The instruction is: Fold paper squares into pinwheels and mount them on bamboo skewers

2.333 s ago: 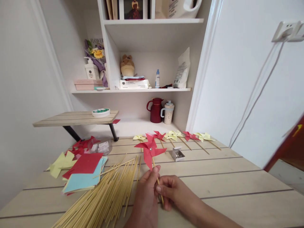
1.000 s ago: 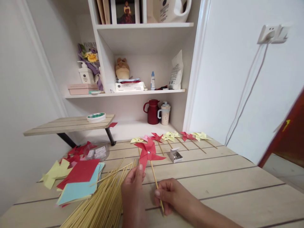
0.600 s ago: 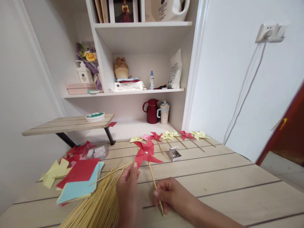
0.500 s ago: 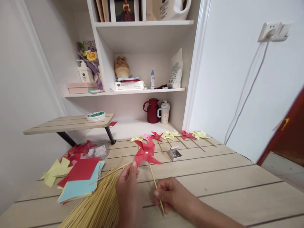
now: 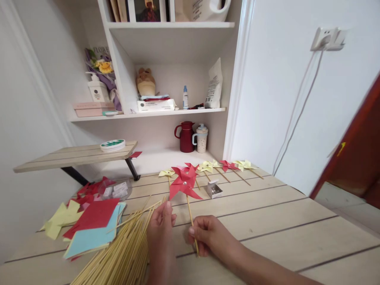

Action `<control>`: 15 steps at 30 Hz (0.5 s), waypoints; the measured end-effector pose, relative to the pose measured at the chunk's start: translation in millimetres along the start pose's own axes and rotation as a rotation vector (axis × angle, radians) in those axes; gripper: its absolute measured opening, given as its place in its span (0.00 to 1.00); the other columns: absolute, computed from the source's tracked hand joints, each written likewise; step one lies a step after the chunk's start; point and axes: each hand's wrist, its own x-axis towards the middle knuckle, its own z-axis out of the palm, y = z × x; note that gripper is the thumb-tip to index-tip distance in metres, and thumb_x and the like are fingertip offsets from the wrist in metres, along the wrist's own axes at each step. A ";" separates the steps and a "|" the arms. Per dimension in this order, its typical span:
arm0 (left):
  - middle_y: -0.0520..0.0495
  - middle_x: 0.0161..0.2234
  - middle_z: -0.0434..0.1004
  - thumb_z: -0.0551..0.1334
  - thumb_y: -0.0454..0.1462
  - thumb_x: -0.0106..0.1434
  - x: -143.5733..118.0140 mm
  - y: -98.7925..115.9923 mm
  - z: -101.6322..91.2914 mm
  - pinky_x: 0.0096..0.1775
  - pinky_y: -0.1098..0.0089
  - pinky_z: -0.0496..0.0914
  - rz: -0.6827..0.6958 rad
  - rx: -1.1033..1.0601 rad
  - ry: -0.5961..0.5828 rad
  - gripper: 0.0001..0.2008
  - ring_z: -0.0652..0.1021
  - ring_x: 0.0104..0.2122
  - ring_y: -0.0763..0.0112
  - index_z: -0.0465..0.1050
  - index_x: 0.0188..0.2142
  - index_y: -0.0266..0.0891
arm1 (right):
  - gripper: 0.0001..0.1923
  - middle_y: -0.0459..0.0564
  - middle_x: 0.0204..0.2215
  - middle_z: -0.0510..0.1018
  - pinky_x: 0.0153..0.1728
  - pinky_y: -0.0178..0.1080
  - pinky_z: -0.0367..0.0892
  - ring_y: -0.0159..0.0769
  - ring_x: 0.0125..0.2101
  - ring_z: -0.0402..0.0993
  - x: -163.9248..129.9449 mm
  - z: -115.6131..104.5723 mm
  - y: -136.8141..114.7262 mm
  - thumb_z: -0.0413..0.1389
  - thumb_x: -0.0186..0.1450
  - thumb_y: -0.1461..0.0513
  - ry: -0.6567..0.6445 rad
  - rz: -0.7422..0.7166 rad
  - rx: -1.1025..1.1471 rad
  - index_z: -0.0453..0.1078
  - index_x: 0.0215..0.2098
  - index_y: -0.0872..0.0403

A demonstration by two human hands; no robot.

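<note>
A red paper pinwheel (image 5: 184, 183) stands upright on a thin wooden stick, its centre fastened with a small shiny pin. My right hand (image 5: 204, 234) pinches the lower part of that stick between thumb and fingers. Just below the pinwheel's lower left blade is my left hand (image 5: 161, 217), its fingers curled in and thumb raised; I cannot tell whether the thumb tip touches the paper. Beside my left wrist lies a thick bundle of wooden sticks (image 5: 118, 253). A small open box (image 5: 214, 190) with shiny bits inside sits behind my right hand.
Several finished pinwheels (image 5: 228, 165) lie along the table's back edge. At left are stacked coloured paper squares (image 5: 90, 237), a yellow cut-out (image 5: 62, 215) and a clear container (image 5: 118, 190). A low wooden stand (image 5: 74, 156) rises behind them. A red jug (image 5: 187, 136) and a cup (image 5: 202, 139) stand at the back.
The pinwheel has turned a little on its stick, and its blades sit further from my left hand. My right hand has risen slightly with the stick. The view has shifted a little right.
</note>
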 end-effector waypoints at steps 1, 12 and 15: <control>0.46 0.29 0.77 0.68 0.55 0.49 -0.7 -0.5 1.1 0.37 0.63 0.71 -0.014 0.036 -0.027 0.28 0.77 0.32 0.62 0.78 0.38 0.34 | 0.24 0.43 0.17 0.71 0.17 0.31 0.54 0.25 0.13 0.62 0.6 -0.1 1.0 0.62 0.53 0.43 0.001 -0.006 0.008 0.67 0.23 0.56; 0.34 0.41 0.81 0.70 0.55 0.45 -14.1 -0.6 13.5 0.42 0.60 0.71 0.055 0.164 -0.223 0.34 0.79 0.42 0.51 0.77 0.45 0.31 | 0.16 0.45 0.20 0.74 0.19 0.31 0.57 0.25 0.14 0.64 1.7 -2.2 10.5 0.61 0.56 0.52 -0.080 -0.064 -0.013 0.68 0.22 0.56; 0.33 0.41 0.80 0.70 0.54 0.46 -15.9 -4.5 14.2 0.42 0.60 0.71 0.059 0.176 -0.214 0.35 0.79 0.42 0.51 0.76 0.46 0.31 | 0.13 0.46 0.23 0.76 0.19 0.31 0.58 0.25 0.15 0.64 -0.2 -0.5 9.1 0.59 0.57 0.55 -0.106 -0.058 -0.039 0.70 0.24 0.57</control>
